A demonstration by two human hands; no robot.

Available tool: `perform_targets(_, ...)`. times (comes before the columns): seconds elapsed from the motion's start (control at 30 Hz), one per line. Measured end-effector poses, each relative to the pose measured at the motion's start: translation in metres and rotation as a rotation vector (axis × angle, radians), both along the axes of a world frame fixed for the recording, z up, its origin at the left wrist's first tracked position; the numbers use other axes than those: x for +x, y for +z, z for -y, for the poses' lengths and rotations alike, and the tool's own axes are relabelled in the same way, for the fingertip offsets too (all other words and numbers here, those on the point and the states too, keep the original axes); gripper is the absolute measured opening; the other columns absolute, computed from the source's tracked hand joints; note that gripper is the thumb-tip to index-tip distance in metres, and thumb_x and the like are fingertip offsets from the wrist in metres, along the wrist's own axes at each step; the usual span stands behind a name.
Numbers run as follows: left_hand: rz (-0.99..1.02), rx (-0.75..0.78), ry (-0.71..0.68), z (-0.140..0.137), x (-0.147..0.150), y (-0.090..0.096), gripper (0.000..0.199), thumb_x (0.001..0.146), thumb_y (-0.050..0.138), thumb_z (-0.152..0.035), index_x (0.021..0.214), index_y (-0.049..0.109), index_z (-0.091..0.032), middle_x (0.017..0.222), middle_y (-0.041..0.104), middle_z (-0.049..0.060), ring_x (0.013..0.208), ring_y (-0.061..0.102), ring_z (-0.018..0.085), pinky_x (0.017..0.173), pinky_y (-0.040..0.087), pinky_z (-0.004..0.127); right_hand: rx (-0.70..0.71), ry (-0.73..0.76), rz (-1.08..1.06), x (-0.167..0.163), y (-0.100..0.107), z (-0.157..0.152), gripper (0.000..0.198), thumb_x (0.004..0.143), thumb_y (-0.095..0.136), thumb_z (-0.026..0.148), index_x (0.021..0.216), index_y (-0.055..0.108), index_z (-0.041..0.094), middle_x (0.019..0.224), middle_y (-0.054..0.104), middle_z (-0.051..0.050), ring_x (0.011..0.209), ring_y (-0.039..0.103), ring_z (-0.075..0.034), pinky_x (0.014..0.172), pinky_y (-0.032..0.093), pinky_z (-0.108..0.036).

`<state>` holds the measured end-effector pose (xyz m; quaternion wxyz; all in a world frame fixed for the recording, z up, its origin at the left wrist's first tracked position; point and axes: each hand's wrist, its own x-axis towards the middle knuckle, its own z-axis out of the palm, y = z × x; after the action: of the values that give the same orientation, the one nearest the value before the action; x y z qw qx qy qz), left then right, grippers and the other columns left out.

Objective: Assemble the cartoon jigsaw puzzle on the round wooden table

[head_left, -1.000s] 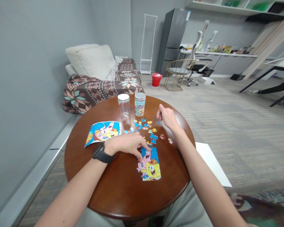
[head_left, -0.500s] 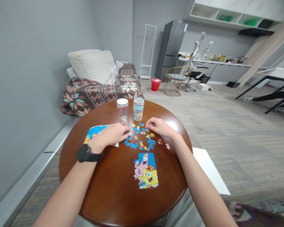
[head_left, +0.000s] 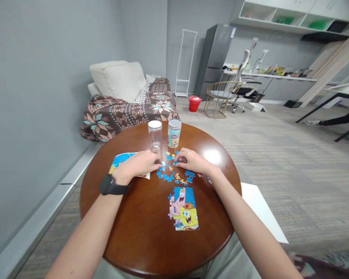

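Note:
My left hand [head_left: 145, 162], with a dark watch above it, is closed in a pinch on a light blue puzzle piece [head_left: 163, 164] at the left of the pile. My right hand [head_left: 190, 159] bends over the pile from the right, thumb and fingertips closing on a small blue puzzle piece [head_left: 175, 163]. Loose puzzle pieces [head_left: 165, 177], mostly blue with some yellow and red, lie between and below the hands. Nearer to me lies a partly joined puzzle [head_left: 184, 211] with a pink and a yellow cartoon figure; its left edge is ragged.
Behind the pile stand a clear jar [head_left: 155, 135] with a white lid and a cartoon-printed can [head_left: 173, 135]. A picture sheet [head_left: 122, 158] lies partly under my left hand. The round brown table [head_left: 139, 232] carries everything; a patterned sofa [head_left: 128, 112] is beyond it.
My right hand has shifted left and slightly down over the loose pieces, covering some of them. My left hand stays at the pile's left side. The view has swung slightly left.

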<state>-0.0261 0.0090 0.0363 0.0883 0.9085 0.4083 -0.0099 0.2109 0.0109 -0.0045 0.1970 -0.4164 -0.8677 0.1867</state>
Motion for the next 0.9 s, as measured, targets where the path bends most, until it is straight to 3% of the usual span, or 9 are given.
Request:
perform_targets(0.17, 0.057, -0.056, -0.017, -0.001, -0.001, -0.001, 0.019, 0.083, 0.059, -0.038, 0.085, 0.068, -0.022, 0.075, 0.068, 0.001, 0.061, 0.058, 0.014, 0.054, 0.031, 0.024, 0.011, -0.010, -0.008, 0.004, -0.002, -0.002, 0.003, 0.080, 0.068, 0.016, 0.083, 0.068, 0.017, 0.085, 0.058, -0.003, 0.080, 0.055, -0.015, 0.075, 0.043, -0.026)
perform_targets(0.3, 0.050, -0.094, -0.017, -0.003, -0.003, 0.000, 0.014, 0.080, 0.064, -0.034, 0.084, 0.070, -0.022, 0.071, 0.067, 0.000, 0.060, 0.057, 0.013, 0.053, 0.030, 0.024, 0.016, -0.029, -0.043, 0.012, -0.002, -0.005, 0.009, 0.081, 0.061, 0.012, 0.082, 0.068, 0.017, 0.084, 0.059, -0.002, 0.078, 0.056, -0.013, 0.073, 0.043, -0.024)
perform_targets(0.57, 0.056, -0.004, 0.027, -0.012, -0.019, -0.004, 0.016, 0.082, 0.055, -0.019, 0.082, 0.071, -0.023, 0.078, 0.071, 0.001, 0.066, 0.060, 0.014, 0.058, 0.034, 0.023, -0.011, -0.145, -0.094, 0.024, 0.000, -0.008, 0.012, 0.084, 0.057, 0.019, 0.084, 0.068, 0.015, 0.078, 0.061, -0.002, 0.068, 0.054, -0.011, 0.065, 0.041, -0.022)
perform_targets(0.9, 0.017, 0.020, -0.022, -0.013, -0.017, -0.007, 0.016, 0.085, 0.057, -0.027, 0.086, 0.073, -0.023, 0.082, 0.073, 0.002, 0.070, 0.063, 0.015, 0.059, 0.036, 0.024, -0.011, -0.231, -0.044, 0.026, 0.004, -0.005, 0.014, 0.083, 0.054, 0.016, 0.084, 0.069, 0.016, 0.080, 0.066, -0.002, 0.068, 0.055, -0.011, 0.064, 0.040, -0.021)
